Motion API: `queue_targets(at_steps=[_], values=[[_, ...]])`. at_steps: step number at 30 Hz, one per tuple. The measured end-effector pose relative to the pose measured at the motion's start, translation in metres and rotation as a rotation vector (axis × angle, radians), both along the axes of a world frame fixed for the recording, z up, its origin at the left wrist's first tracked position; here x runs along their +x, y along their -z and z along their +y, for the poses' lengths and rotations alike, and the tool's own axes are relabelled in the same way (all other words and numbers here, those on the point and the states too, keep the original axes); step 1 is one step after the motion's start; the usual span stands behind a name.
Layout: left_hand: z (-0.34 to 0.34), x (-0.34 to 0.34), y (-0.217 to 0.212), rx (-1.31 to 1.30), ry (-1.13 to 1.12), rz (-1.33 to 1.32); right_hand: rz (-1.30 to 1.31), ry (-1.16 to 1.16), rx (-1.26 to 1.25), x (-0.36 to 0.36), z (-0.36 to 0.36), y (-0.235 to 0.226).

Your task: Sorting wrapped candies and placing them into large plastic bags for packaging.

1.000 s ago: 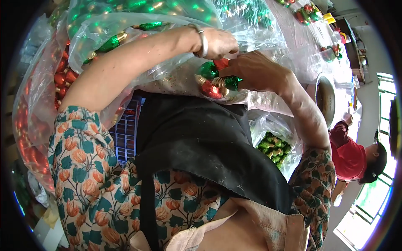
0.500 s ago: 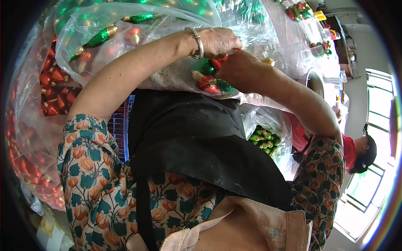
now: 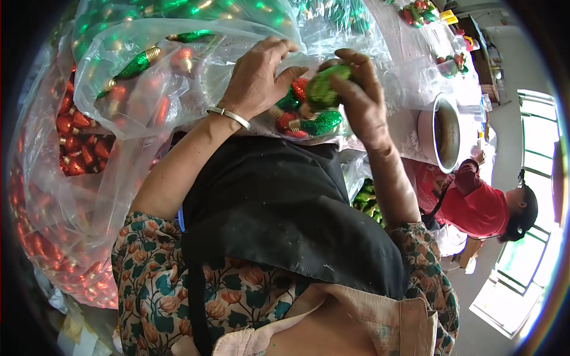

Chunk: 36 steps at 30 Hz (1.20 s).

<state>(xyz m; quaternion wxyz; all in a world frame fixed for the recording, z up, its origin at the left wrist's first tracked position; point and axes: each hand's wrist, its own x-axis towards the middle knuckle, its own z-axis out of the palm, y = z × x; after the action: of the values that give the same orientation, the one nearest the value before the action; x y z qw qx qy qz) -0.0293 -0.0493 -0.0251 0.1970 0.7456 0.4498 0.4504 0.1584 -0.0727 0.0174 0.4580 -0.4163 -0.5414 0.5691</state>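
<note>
My left hand [image 3: 255, 77] is raised over the table with its fingers apart and nothing in them. A bangle circles that wrist. In my right hand [image 3: 359, 98] is a light green textured ornament [image 3: 323, 89], gripped between thumb and fingers and slightly blurred. Just below it, at the table's near edge, lies a cluster of glittery bulb ornaments with gold screw-style caps: a green bulb [image 3: 323, 123] and a red bulb [image 3: 291, 120] show best. The held ornament partly hides the cluster.
Clear plastic bags [image 3: 196, 50] of green and red bulbs spread over the left side. Lower left bulges a large bag of red bulbs [image 3: 74, 157]. Near my right forearm is a bag of green ornaments [image 3: 368, 199]. A white basin [image 3: 439, 133] and a person in red [image 3: 475, 204] are at right.
My hands, close together before, have come apart; the left moved left and its fingers opened. The light green ornament now shows in my right hand. The person in red is more visible.
</note>
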Motion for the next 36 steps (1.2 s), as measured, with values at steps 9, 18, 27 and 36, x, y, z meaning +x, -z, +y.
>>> queue_targets(at_steps=[9, 18, 27, 36], values=[[0.000, 0.013, 0.011, -0.077, 0.098, -0.149, -0.927, -0.272, 0.332, 0.002, 0.000, 0.021], [-0.001, 0.019, 0.009, 0.078, 0.126, -0.048, -1.041, -0.268, 0.363, -0.001, 0.004, 0.016], [0.001, 0.013, 0.006, 0.061, 0.107, -0.037, -0.842, -0.160, 0.882, 0.006, -0.012, 0.001], [-0.003, 0.030, 0.007, 0.094, 0.130, -0.003, -0.730, -0.807, 0.478, 0.009, 0.004, 0.044]])
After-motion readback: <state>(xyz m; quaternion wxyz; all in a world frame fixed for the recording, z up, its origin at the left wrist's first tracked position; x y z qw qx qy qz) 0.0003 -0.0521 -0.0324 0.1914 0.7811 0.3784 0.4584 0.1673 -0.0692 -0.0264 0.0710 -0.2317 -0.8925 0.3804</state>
